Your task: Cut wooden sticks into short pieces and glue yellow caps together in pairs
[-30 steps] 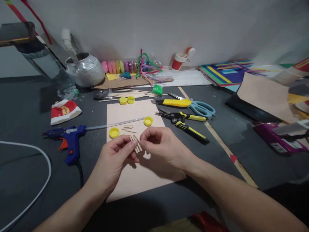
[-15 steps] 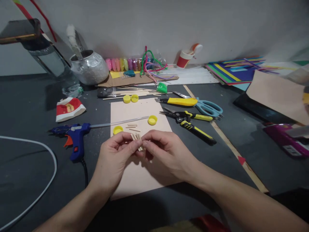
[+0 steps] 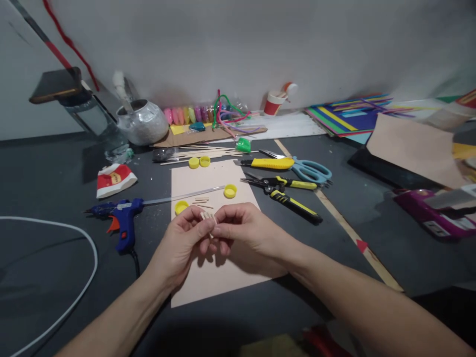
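Note:
Several short wooden sticks (image 3: 208, 217) are pinched in a small bundle between my two hands. My left hand (image 3: 186, 238) grips them from the left, thumb on top. From the right, my right hand (image 3: 241, 225) closes thumb and fingers on the same bundle. Both hands hover over a pale sheet of paper (image 3: 208, 287). Just beyond them a few more short sticks (image 3: 202, 200) lie on the sheet. A yellow bottle cap (image 3: 182, 207) sits left of these sticks and another yellow cap (image 3: 230, 191) to their right.
On the left lies a blue glue gun (image 3: 126, 223) with a long glue stick (image 3: 186, 195) in its back. Pliers (image 3: 293, 201), a yellow utility knife (image 3: 271, 163) and blue-handled scissors (image 3: 312, 171) lie right of the paper. A silver pot (image 3: 143, 124) stands behind.
The bundle of sticks has tilted and shows less of its length between my fingers. My right hand has shifted slightly closer over it. The whole view has moved a little.

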A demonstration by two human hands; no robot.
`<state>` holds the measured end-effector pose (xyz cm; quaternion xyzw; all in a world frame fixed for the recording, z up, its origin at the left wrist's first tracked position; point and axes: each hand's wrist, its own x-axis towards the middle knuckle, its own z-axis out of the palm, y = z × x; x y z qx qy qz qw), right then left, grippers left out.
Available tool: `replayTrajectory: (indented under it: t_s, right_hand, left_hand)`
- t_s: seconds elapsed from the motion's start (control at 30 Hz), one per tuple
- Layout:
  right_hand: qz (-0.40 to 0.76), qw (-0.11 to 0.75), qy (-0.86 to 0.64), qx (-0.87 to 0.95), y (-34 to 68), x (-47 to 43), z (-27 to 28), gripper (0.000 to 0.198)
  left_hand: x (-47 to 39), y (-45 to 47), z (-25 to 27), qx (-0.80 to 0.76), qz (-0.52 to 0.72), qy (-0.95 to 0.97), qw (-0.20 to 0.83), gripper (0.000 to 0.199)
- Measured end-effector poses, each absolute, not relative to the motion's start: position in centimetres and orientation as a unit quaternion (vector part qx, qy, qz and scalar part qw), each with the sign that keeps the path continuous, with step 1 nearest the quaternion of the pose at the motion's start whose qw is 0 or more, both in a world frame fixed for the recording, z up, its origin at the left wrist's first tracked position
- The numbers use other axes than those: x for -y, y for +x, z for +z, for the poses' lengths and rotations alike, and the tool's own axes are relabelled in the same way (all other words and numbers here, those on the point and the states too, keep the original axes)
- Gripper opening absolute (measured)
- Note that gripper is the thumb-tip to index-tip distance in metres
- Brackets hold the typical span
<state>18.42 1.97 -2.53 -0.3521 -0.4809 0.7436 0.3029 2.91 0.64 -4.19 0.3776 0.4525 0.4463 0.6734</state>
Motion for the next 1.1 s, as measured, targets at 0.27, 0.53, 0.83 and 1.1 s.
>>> replayTrajectory:
  t_s: [0.27, 0.53, 0.83, 1.1]
  right_hand:
    - [0.591, 0.422, -0.442, 0.527, 22.5, -5.4, -2.2, 0.022]
    - [0.533, 0.431, -0.451, 0.572, 22.9, -5.6, -2.1, 0.02]
    - [0.495, 0.444, -0.456, 0.592, 23.2, -6.1, -2.4, 0.016]
    - [0.573, 0.414, -0.425, 0.564, 22.5, -5.0, -1.7, 0.024]
  left_hand:
    - [-1.2, 1.4, -1.3, -0.566, 0.355, 0.603, 0.436, 0.018]
    - [-5.1, 2.3, 1.1, -0.592, 0.118, 0.78, 0.167, 0.017]
    - [-12.1, 2.0, -0.3, -0.605, 0.035, 0.77, 0.199, 0.031]
    - [-8.0, 1.4, 0.8, -0.557, 0.267, 0.68, 0.396, 0.027]
